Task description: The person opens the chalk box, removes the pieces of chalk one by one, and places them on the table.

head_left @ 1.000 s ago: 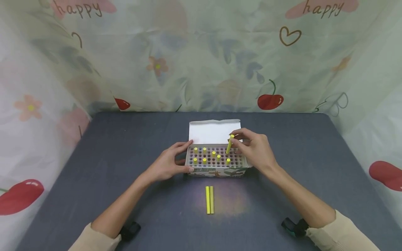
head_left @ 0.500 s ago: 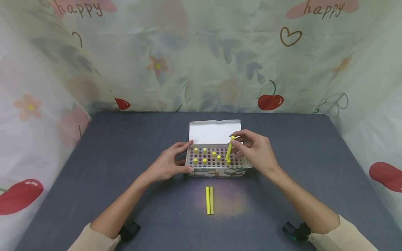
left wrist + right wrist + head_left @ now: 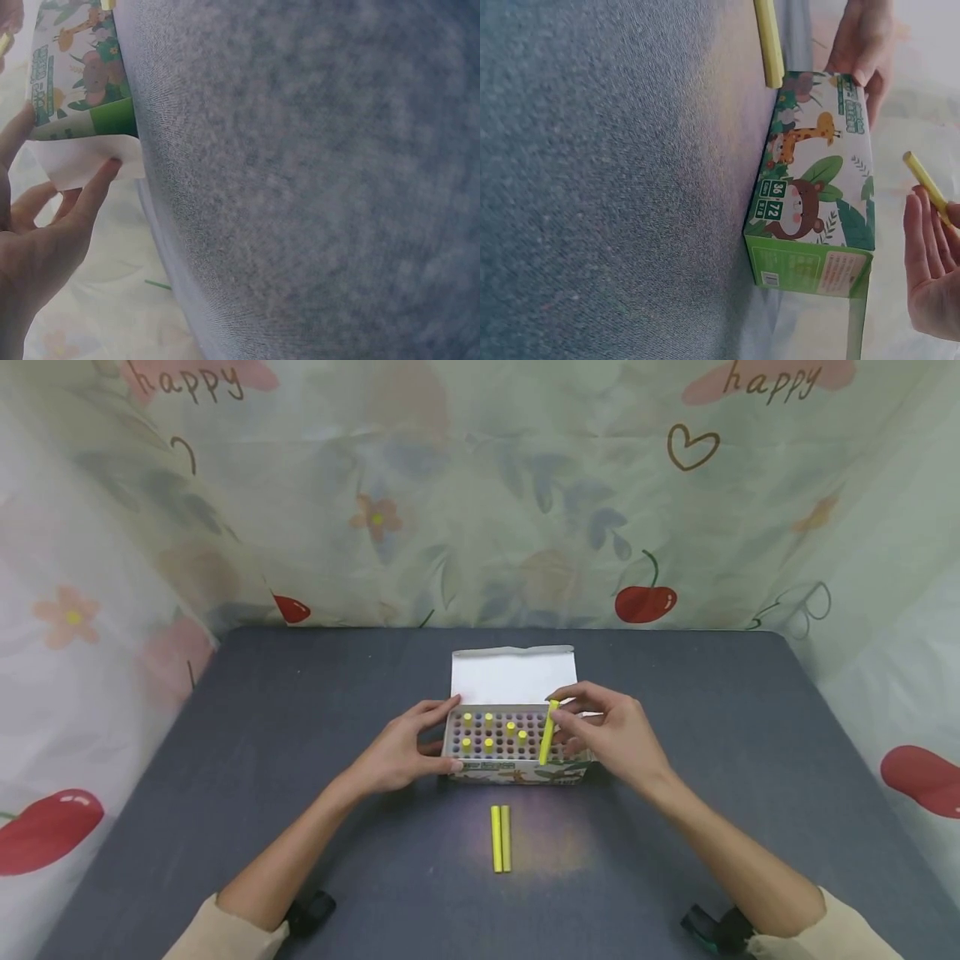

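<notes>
While a printed cloth (image 3: 67, 527) hangs at the far left, a beige sleeve (image 3: 228, 935) comes in at the lower left corner, and a black device (image 3: 309, 912) sits at the wrist just beyond it. The left hand (image 3: 401, 752) grips the left end of a paper box (image 3: 517, 772), its thumb at the front edge and its fingers reaching round to the back; the left wrist view shows a fingertip on a white flap (image 3: 86, 161). The box stands on a dark table (image 3: 337, 685), its white lid (image 3: 510, 677) turned back behind it. Rows of small holes fill the holed top (image 3: 501, 753), and six yellow sticks (image 3: 489, 745) show in its left and middle parts, only their ends sticking up. In front of the box, two loose sticks (image 3: 506, 839), also yellow, lie side by side on the table. Over the right part of the box, the right hand (image 3: 611, 727) pinches a raised stick (image 3: 549, 733) of the same yellow between thumb and fingers. It tilts, its upper end leaning right; in the right wrist view it is apart from the box, whose front shows a giraffe and a bear. Farther right come another black device (image 3: 720, 931) and the right sleeve (image 3: 832, 931).
</notes>
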Available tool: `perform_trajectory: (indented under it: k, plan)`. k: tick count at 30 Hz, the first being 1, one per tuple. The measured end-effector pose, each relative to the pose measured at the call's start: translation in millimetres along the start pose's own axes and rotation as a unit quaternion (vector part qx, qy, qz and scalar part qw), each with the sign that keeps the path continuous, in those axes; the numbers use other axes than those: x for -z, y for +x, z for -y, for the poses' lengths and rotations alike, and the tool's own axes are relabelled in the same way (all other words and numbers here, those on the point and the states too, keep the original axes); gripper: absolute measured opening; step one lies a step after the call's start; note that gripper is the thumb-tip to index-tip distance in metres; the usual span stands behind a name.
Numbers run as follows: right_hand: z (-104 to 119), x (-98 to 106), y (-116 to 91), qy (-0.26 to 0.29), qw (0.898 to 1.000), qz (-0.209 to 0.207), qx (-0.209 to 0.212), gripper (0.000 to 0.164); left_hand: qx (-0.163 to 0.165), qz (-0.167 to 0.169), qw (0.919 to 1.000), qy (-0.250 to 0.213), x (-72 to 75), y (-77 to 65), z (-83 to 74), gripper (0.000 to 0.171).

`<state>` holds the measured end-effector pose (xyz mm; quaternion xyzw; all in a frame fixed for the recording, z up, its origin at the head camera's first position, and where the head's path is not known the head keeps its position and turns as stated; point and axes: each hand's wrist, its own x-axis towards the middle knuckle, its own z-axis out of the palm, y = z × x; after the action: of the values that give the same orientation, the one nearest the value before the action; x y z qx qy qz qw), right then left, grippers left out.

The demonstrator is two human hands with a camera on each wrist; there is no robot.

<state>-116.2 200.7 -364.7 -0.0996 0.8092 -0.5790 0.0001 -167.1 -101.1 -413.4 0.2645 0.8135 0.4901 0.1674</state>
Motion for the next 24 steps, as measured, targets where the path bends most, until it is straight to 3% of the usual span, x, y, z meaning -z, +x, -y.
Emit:
perform_trajectory:
  k: [10, 24]
  plan:
    - [0, -6, -10, 0.020, 0.999, 0.025, -0.031, 0.023, 0.000, -0.001, 1.0000, -0.003, -0.2, -0.5, -0.2, 0.091]
    - [-7, -19, -22, 0.048, 0.995, 0.075, -0.046, 0.028, 0.002, -0.002, 1.0000, 0.002, -1.0, -0.4, -0.4, 0.092]
